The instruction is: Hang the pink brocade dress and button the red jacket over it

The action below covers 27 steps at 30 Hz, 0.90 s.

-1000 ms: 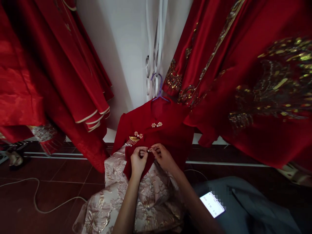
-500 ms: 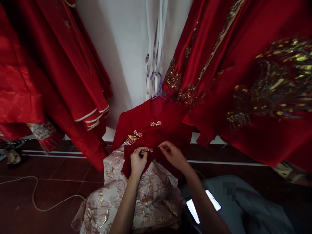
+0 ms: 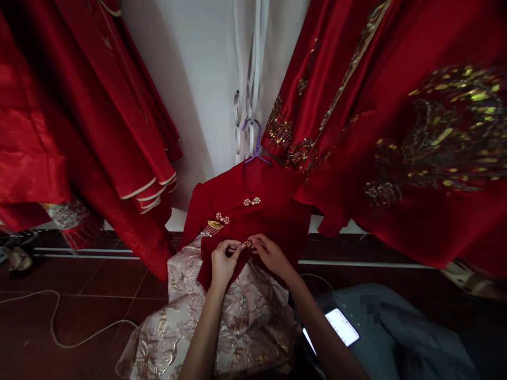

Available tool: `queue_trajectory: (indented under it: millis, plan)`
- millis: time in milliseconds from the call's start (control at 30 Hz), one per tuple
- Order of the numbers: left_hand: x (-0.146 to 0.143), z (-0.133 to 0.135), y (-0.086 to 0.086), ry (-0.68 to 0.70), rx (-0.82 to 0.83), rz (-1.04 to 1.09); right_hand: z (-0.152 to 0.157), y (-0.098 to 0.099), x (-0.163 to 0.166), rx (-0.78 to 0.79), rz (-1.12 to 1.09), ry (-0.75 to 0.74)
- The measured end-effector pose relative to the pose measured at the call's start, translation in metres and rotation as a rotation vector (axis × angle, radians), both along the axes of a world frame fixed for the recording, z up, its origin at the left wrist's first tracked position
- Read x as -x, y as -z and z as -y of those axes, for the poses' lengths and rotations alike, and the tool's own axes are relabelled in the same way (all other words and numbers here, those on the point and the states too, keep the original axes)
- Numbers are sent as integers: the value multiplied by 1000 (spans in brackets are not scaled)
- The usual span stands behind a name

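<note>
**Fingers on pearl clasp, red jacket**

Fingers (image 3: 234,247) of left hand (image 3: 222,262) pressed together, pinching left end of pearl clasp (image 3: 246,244). Right hand (image 3: 270,255) pinching right end of same clasp. Clasp low on front of red jacket (image 3: 273,214), long axis left to right across the opening. Jacket hung on purple hanger (image 3: 256,142), collar up and away, hem toward camera, over pale brocade skirt (image 3: 237,322). Lit phone (image 3: 343,327) beside right forearm.

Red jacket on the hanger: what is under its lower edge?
A pale gold brocade skirt spreads out below it. The skirt's top is covered by the red jacket and by the left hand and right hand.
</note>
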State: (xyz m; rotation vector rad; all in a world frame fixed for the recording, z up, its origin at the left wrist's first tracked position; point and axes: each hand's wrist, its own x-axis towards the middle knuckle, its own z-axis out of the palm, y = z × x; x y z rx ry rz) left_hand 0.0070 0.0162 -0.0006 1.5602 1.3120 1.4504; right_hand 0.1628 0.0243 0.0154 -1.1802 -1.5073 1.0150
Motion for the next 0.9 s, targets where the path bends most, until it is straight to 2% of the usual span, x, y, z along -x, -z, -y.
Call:
queue_trajectory:
  millis: [267, 600, 700, 833, 900]
  plan:
    - [0, 4, -7, -53, -74, -91, 1, 1, 6, 19, -4, 16]
    - [-2, 0, 2, -39, -10, 8, 1, 1, 5, 7, 40, 7]
    - [-2, 3, -2, 11, 18, 72, 1, 0, 5, -22, 68, 16]
    - [0, 2, -15, 188, 107, 157, -1, -1, 2, 41, -7, -37]
    - [3, -5, -22, 155, 171, 293, -2, -2, 0, 102, -76, -74]
